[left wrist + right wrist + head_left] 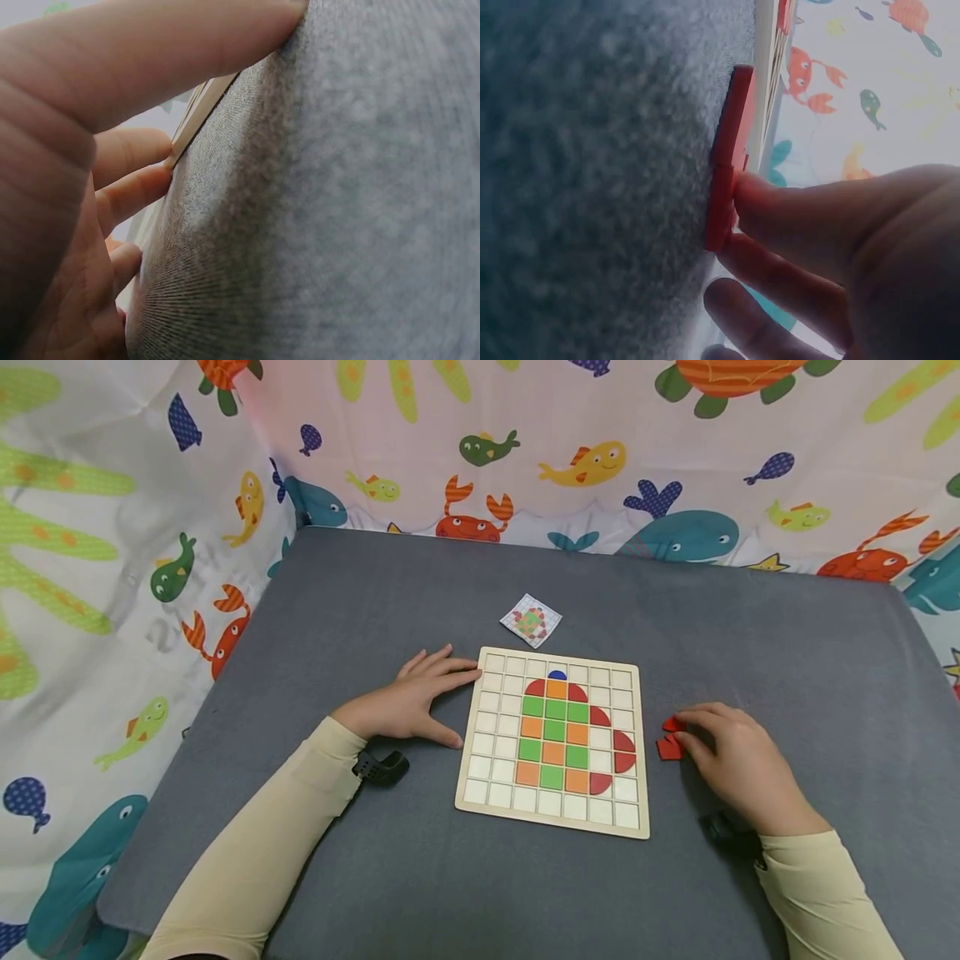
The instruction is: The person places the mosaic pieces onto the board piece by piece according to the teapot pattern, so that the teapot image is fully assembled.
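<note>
A square wooden grid board (501, 770) lies on the grey table, partly filled with orange and green squares, red quarter-round pieces (624, 752) and a blue half-round piece (557, 676). Beside its left edge, my left hand (408, 702) rests with fingers spread, fingertips touching the board's rim (199, 120) in the left wrist view. Right of the board, my right hand (738, 760) pinches a small red piece (720, 206) between thumb and finger, low at the table. Another red piece (735, 124) lies against it, and the fingers partly hide the group.
A small patterned picture card (531, 621) lies behind the board, showing a similar coloured design. Curtains (420, 427) printed with sea animals hang along the back and left of the table (360, 585).
</note>
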Available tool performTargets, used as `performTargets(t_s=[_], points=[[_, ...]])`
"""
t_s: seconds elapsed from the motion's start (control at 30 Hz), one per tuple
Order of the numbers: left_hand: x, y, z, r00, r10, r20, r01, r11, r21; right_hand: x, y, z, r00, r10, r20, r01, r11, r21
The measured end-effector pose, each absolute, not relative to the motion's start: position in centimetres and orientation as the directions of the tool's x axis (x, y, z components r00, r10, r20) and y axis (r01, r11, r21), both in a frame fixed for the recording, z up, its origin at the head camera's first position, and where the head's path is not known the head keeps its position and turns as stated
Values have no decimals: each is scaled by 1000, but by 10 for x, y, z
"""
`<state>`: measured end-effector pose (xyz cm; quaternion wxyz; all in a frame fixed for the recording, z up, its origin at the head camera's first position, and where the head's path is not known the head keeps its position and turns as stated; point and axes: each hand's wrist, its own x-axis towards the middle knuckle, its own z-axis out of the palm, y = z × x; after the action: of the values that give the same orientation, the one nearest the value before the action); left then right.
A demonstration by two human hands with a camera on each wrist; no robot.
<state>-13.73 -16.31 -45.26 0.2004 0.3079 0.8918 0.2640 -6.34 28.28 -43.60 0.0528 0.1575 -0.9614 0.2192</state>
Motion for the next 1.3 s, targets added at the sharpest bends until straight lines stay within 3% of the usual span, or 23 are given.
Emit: performTargets(t_s=[0.27,0.53,0.93,1.3], points=[[-138,-161,-452,-734,651,-195,438,673,596,-70,283,-428,-945,-295,144,-328,858,-396],[-138,-161,-454,-725,662,-187,452,663,597,-77,275,-415,-961,-276,9,-253,866,-431],[-136,-160,-451,-726,665,-176,456,656,601,-90,216,-392,-943,-312,-112,-217,837,-503],[-135,-162,-450,-729,659,-185,454,667,590,-101,159,-388,-902,-422,-91,-319,793,-519]])
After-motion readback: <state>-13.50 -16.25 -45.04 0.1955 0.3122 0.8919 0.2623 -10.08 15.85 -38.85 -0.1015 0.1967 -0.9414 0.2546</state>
